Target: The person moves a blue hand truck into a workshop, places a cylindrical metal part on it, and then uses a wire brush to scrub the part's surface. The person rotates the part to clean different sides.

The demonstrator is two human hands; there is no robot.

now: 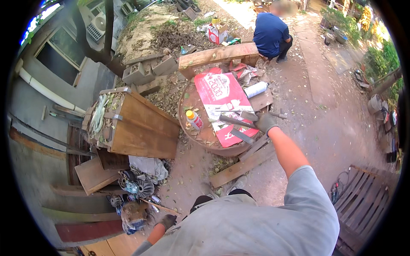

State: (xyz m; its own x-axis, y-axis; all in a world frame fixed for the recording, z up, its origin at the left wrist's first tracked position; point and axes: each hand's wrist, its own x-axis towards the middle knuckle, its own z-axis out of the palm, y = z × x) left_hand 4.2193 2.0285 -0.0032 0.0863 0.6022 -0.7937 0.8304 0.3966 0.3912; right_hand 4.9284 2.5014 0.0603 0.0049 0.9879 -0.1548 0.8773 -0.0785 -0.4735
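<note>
My right hand (265, 122), in a grey glove, reaches over the right side of a round rusty table (200, 141). Its fingers are closed around metal pieces, among them a dark metal bar (238, 122); the glove hides part of the grip. A short rod end (279, 115) sticks out beyond the hand. Under the metal lies a red and white printed cardboard sheet (220, 91). A flat metal strip (242, 136) rests at its near edge. My left hand (168, 221), in a dark glove, hangs low near a thin wooden stick (164, 207); its fingers are mostly hidden.
On the table stand a yellow-capped spray can (194, 120) and a lying white can (256, 89). A wooden cabinet (145, 126) is at left, above scrap parts (136, 187). Planks (239, 168) lie before my feet. A person in dark blue (271, 34) crouches beyond; a slatted pallet (361, 202) is at right.
</note>
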